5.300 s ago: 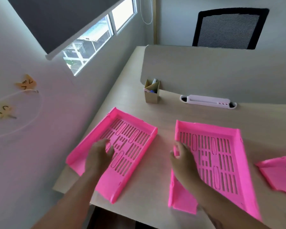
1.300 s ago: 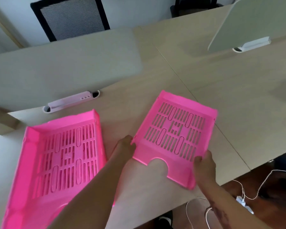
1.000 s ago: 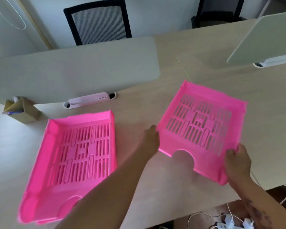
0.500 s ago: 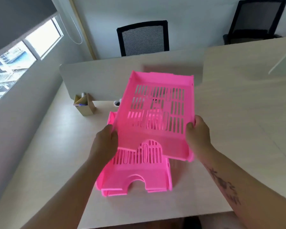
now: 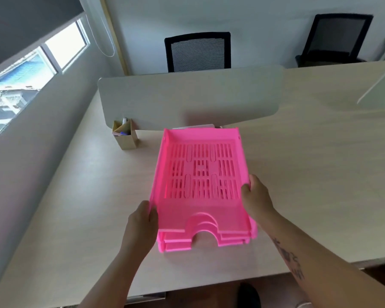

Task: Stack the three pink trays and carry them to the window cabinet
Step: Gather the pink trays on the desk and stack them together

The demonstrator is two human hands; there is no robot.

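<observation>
We see the three pink trays point(image 5: 200, 190) stacked on the bench point(image 5: 309, 174) just in front of the small box point(image 5: 125, 138), our left hand point(image 5: 140, 227) and right hand point(image 5: 257, 196) gripping their sides, and the carry to the window cabinet looks left to do.

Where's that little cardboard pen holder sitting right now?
In the head view the cardboard pen holder stands on the desk, left of the pink tray stack and just in front of the divider panel.
</observation>
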